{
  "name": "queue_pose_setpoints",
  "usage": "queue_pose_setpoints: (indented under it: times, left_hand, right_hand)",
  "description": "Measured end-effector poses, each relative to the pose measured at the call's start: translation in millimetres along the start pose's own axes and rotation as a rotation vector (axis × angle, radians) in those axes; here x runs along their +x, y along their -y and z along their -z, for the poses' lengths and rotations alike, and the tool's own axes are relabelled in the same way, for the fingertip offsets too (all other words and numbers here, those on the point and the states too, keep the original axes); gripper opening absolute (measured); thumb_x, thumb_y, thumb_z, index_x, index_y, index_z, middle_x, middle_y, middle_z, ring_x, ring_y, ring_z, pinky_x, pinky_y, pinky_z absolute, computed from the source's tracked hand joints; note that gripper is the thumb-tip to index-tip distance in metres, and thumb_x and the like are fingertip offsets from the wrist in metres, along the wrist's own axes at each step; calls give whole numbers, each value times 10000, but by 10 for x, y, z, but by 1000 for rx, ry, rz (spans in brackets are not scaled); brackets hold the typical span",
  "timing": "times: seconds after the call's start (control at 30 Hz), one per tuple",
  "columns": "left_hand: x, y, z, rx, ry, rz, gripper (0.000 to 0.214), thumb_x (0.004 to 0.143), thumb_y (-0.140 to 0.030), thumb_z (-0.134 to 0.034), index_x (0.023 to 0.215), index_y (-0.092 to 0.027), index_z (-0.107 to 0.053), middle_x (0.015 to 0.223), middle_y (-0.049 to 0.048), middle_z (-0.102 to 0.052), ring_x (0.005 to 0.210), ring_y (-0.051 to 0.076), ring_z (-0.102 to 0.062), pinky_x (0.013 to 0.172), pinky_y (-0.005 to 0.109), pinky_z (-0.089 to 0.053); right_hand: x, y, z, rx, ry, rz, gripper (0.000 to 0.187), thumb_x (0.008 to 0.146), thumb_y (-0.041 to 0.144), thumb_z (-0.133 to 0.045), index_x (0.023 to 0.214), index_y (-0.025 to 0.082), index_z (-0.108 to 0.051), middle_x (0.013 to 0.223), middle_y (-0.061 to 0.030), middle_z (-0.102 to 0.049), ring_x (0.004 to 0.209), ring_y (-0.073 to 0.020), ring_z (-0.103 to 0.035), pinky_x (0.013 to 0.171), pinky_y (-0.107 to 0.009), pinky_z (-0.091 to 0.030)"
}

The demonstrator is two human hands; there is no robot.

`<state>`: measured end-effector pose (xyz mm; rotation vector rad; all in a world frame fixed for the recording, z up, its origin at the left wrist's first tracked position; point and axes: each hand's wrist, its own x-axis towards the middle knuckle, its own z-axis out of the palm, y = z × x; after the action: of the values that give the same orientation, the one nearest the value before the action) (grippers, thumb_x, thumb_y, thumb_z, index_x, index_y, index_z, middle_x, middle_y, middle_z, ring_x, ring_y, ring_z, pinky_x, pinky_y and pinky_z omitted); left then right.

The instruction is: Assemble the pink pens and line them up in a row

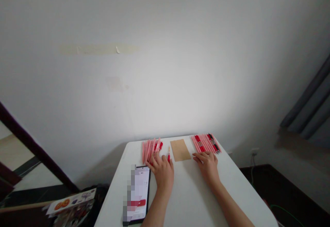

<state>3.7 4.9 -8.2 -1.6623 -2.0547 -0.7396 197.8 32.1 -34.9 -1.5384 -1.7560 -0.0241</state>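
At the lower center of the frame, the person's left hand (163, 172) spreads its fingers over the lower end of a bunch of pink and red pens (147, 150) on the white table (190, 196); whether they grip one cannot be told. A lone red pen (168, 158) lies just beside that hand, left of a brown paper (180, 150). Right of the paper, the right hand (208, 167) rests with bent fingers at the lower edge of a row of pink, red and black pens (205, 144); their grip is unclear. A phone (140, 192) lies at the lower left of the table.
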Motion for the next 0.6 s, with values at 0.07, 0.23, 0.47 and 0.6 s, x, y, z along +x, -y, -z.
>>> queue_pose_setpoints:
  times: [0.07, 0.23, 0.47, 0.6]
  left_hand:
    - [5, 8, -2, -3, -2, 5, 223, 845, -306, -467, 885, -140, -610, 1223, 154, -493, 1224, 330, -379, 1005, 639, -267]
    - [41, 37, 10, -145, -20, -47, 189, 816, -319, -539, 919, -190, -631, 1206, 133, -501, 1210, 321, -402, 997, 638, -278]
    - [50, -32, 73, -407, 11, -164, 74, 775, -310, -623, 791, -292, -694, 1197, 40, -554, 1199, 283, -430, 1053, 610, -251]
    - [21, -83, 66, -430, 54, -185, 84, 722, -295, -685, 788, -340, -711, 1255, -2, -546, 1248, 307, -379, 1065, 672, -178]
  right_hand:
    - [-1, -8, -10, -2, 2, 2, 289, 915, 415, -454, 967, 321, -722, 930, -31, -711, 992, -262, -493, 915, -435, -270]
    - [-4, -9, -32, 8, 27, 50, 233, 894, 393, -505, 985, 337, -713, 914, -24, -704, 984, -249, -501, 916, -427, -290]
    - [12, 33, -11, 13, 113, 129, 170, 847, 368, -590, 958, 368, -718, 856, -18, -687, 979, -235, -512, 923, -416, -312]
    - [11, 79, 22, 29, 194, 146, 193, 857, 333, -576, 990, 371, -711, 867, -25, -675, 966, -234, -510, 946, -439, -305]
